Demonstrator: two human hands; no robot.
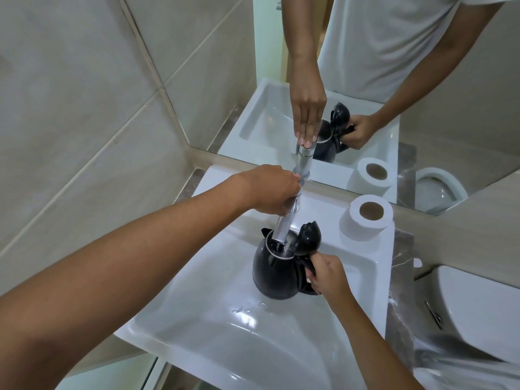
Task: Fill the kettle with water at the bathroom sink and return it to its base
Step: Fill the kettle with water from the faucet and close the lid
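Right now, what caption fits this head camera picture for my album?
Right hand holds the open black kettle under the tap; left hand works its handle.

Lighting is even, soft and fairly bright, with no single source visible. Shadows are faint. Glossy highlights sit on the white sink (197, 327) and the black kettle (270, 274). Wide-angle distortion bends the wall tiles (84, 108) and the mirror (422, 108) edge. Focus is acceptable centrally, smeared towards the lower right corner.
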